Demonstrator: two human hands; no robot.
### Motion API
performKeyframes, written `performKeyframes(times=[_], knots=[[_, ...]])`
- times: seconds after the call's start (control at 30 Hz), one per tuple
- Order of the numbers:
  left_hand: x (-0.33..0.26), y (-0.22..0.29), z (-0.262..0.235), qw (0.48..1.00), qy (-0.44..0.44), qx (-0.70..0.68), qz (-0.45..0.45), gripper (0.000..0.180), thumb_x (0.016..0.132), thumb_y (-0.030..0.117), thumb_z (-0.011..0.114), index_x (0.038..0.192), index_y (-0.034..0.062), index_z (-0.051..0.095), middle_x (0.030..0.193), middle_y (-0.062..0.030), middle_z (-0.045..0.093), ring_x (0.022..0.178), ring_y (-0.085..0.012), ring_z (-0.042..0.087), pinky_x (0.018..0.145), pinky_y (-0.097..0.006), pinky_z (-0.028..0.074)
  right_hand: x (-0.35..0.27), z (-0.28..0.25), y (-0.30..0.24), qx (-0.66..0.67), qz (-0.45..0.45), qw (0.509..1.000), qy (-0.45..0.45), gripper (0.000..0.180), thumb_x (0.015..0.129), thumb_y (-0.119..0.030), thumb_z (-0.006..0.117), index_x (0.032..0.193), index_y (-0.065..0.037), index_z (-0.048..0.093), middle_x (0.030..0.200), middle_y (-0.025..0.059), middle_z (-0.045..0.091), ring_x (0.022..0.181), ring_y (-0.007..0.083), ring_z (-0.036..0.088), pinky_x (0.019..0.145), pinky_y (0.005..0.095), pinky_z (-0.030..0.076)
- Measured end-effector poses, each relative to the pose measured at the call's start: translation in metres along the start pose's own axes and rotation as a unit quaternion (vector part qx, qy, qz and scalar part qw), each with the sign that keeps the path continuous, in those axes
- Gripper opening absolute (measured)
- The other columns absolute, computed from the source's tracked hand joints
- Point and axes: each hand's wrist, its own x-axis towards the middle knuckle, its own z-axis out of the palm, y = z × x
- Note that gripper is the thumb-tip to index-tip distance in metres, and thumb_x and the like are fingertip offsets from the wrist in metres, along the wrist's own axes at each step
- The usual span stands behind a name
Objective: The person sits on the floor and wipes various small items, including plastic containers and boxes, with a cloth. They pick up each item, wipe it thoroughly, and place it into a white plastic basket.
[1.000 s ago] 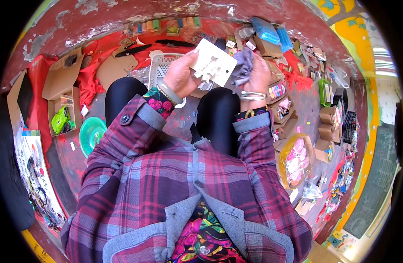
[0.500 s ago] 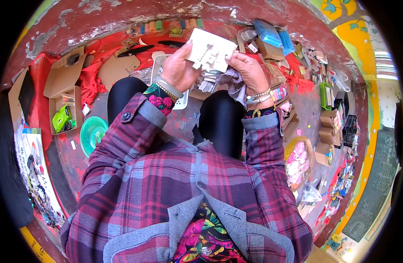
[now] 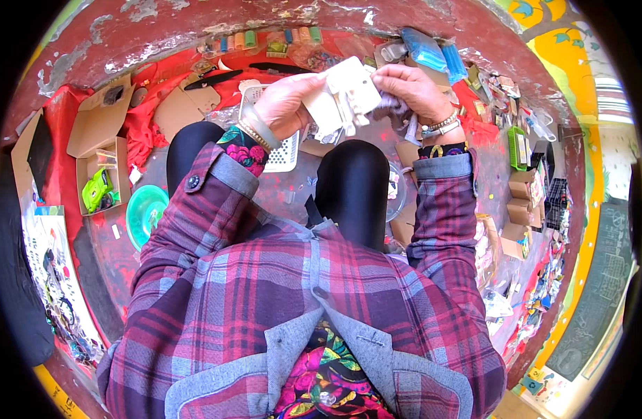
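White card (image 3: pixel 352 82) sits in the frame's upper middle, pinched by fingers of the left hand (image 3: pixel 282 105); those of the right hand (image 3: pixel 420 91) bunch at its edge (gripping what, I cannot tell), beside purple cloth (image 3: pixel 394 105). Seemingly adjusting; continuing calls for steady left support.

There's room between the knees (image 3: pixel 352 174) — white basket (image 3: pixel 285 156) blocking beyond.

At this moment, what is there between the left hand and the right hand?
In the head view: a white card with pale pieces and, nearer the right hand, some greyish-purple cloth.
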Motion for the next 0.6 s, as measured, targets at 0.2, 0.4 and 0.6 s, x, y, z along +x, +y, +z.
performKeyframes(times=[0.2,0.4,0.6], knots=[[0.013,-0.003,-0.013,0.975,0.111,-0.178,0.079,0.039,0.094,0.019,0.035,0.127,-0.0031,0.034,0.126,-0.0173,0.043,0.116,-0.0283,0.044,0.098,-0.045,0.037,0.005,0.005,0.025,0.285,-0.116,0.935,0.175,0.020,0.087,-0.015,0.051,0.095,0.002,0.057,0.086,0.0121,0.063,0.069,0.0197,0.062,0.062,0.0286,0.053],[0.010,-0.009,-0.006,0.968,0.102,-0.192,0.121,0.037,0.095,0.020,0.030,0.126,-0.0016,0.035,0.125,-0.0164,0.044,0.115,-0.0279,0.044,0.098,-0.044,0.036,0.003,0.059,0.029,0.275,-0.244,0.885,0.287,0.022,0.090,-0.017,0.049,0.104,-0.001,0.053,0.091,0.0051,0.060,0.079,0.0129,0.059,0.065,0.0244,0.050],[0.021,-0.025,-0.021,0.964,0.043,-0.219,0.143,0.034,0.095,0.016,0.025,0.120,-0.0015,0.038,0.118,-0.0165,0.048,0.109,-0.0294,0.049,0.094,-0.044,0.039,0.025,0.112,0.053,-0.348,-0.344,0.793,0.363,0.041,0.077,-0.009,0.059,0.115,-0.002,0.049,0.121,0.0191,0.046,0.117,0.0323,0.041,0.098,0.0366,0.032]])
